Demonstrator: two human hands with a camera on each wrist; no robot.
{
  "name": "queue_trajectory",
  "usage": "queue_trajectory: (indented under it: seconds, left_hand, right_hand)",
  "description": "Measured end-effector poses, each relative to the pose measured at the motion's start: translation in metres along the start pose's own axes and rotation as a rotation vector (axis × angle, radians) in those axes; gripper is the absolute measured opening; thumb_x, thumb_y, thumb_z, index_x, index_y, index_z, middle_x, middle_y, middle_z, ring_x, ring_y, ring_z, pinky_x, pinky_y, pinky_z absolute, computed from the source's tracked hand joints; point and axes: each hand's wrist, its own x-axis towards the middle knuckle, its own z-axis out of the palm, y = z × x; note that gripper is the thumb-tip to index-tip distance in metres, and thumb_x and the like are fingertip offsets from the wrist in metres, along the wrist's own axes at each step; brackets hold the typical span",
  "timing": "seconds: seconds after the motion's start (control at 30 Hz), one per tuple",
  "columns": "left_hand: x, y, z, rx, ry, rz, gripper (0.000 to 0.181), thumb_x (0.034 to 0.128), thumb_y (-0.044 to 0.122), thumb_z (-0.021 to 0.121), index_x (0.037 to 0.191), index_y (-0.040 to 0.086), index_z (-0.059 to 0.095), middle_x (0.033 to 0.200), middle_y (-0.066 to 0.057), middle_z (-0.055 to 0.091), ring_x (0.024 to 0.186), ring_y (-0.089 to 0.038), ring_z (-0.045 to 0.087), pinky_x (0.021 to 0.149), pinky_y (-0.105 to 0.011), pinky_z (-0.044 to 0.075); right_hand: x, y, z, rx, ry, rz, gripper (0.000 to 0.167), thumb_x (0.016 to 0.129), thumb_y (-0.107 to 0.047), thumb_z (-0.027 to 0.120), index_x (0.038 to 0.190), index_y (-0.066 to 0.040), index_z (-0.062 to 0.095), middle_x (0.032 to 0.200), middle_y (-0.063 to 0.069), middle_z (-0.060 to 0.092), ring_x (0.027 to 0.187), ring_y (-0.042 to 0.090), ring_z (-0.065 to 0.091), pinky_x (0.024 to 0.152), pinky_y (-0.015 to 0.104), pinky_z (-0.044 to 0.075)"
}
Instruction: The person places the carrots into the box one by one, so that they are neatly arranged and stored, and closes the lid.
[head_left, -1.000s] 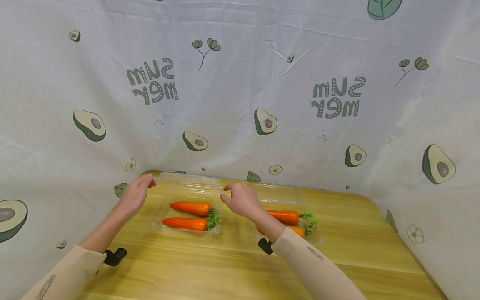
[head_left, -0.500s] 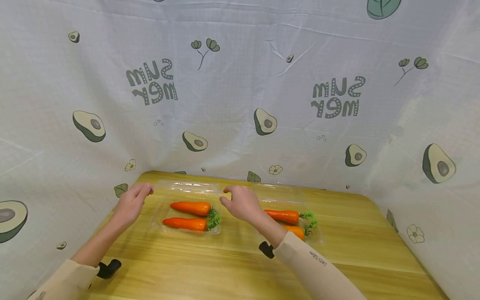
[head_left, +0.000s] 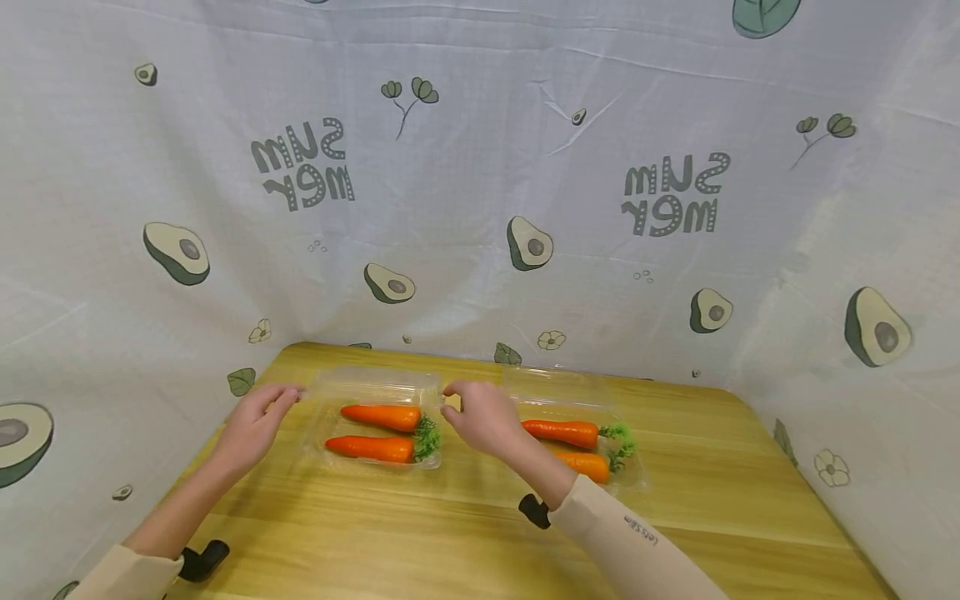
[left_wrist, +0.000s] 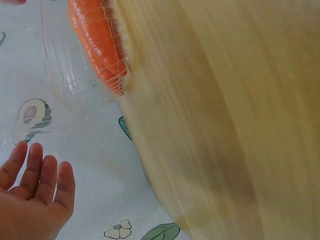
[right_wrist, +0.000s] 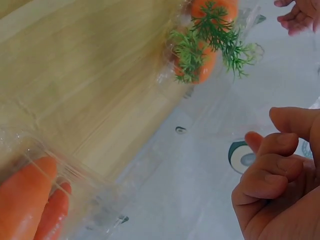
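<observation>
In the head view a clear plastic clamshell box (head_left: pixel 431 464) on the left has its lid (head_left: pixel 375 385) folded back at the rear. An upper carrot (head_left: pixel 378 416) and a lower carrot (head_left: pixel 370 448), both with green tops, lie inside it. My left hand (head_left: pixel 251 429) is at the lid's left end; the left wrist view has its fingers (left_wrist: pixel 47 180) nearly straight and apart. Beside the lid's right end is my right hand (head_left: pixel 486 417). Its fingers (right_wrist: pixel 270 182) are loosely curled in the right wrist view, with nothing visible between them. Contact with the transparent lid is unclear.
A second clear box (head_left: pixel 641 481) stands to the right, its lid (head_left: pixel 555 386) also folded back, holding two carrots (head_left: pixel 566 432) partly behind my right forearm. Both boxes are on a wooden table (head_left: pixel 360 533). A printed curtain (head_left: pixel 465 192) rises behind the table's back edge.
The left box's lid has come down lower at the rear. Both hands have lowered beside it, the left one further, and its fingers have straightened. The carrots stay in place.
</observation>
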Motion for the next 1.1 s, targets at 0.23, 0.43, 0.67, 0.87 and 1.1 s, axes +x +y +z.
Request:
queue_trajectory:
  seconds: [0.23, 0.43, 0.67, 0.87, 1.1]
  left_hand:
    - [-0.008, -0.003, 0.002, 0.023, -0.015, 0.006, 0.040, 0.1093, 0.031, 0.044, 0.133, 0.005, 0.062, 0.129, -0.016, 0.063, 0.114, -0.033, 0.059, 0.089, -0.043, 0.049]
    - [-0.013, -0.006, 0.004, 0.010, -0.007, 0.027, 0.036, 0.1074, 0.029, 0.050, 0.131, 0.006, 0.064, 0.123, -0.010, 0.064, 0.104, -0.004, 0.056, 0.081, -0.022, 0.049]
    - [-0.019, -0.012, 0.010, 0.035, -0.007, 0.012, 0.035, 0.1068, 0.031, 0.051, 0.127, 0.007, 0.066, 0.117, -0.007, 0.065, 0.099, 0.004, 0.051, 0.079, -0.024, 0.050]
    - [-0.020, -0.012, 0.013, 0.056, -0.007, 0.011, 0.028, 0.1044, 0.026, 0.057, 0.121, 0.007, 0.069, 0.112, -0.006, 0.066, 0.098, -0.008, 0.055, 0.075, -0.025, 0.051]
    - [-0.021, -0.009, 0.015, 0.068, -0.020, -0.027, 0.027, 0.1036, 0.027, 0.058, 0.117, 0.007, 0.070, 0.110, -0.006, 0.066, 0.099, -0.018, 0.058, 0.074, -0.026, 0.051]
  right_hand:
    - [-0.007, 0.001, 0.002, 0.001, -0.002, -0.005, 0.029, 0.097, -0.032, 0.068, 0.121, -0.017, 0.073, 0.054, -0.007, 0.052, 0.046, 0.009, 0.044, 0.042, 0.025, 0.027]
    - [-0.012, 0.002, 0.005, 0.015, -0.011, -0.020, 0.031, 0.097, -0.033, 0.067, 0.123, -0.017, 0.071, 0.052, -0.007, 0.050, 0.044, 0.009, 0.043, 0.041, 0.024, 0.025]
    - [-0.016, 0.003, 0.009, 0.009, -0.032, -0.018, 0.033, 0.097, -0.030, 0.066, 0.127, -0.015, 0.069, 0.049, -0.007, 0.042, 0.041, 0.009, 0.036, 0.040, 0.023, 0.022]
    - [-0.019, 0.004, 0.014, -0.051, -0.051, -0.026, 0.036, 0.098, -0.032, 0.066, 0.130, -0.016, 0.067, 0.047, -0.008, 0.038, 0.040, 0.008, 0.032, 0.040, 0.023, 0.021]
    - [-0.022, 0.007, 0.019, -0.061, -0.043, -0.044, 0.037, 0.097, -0.031, 0.067, 0.131, -0.015, 0.066, 0.048, -0.008, 0.037, 0.040, 0.009, 0.031, 0.040, 0.024, 0.021]
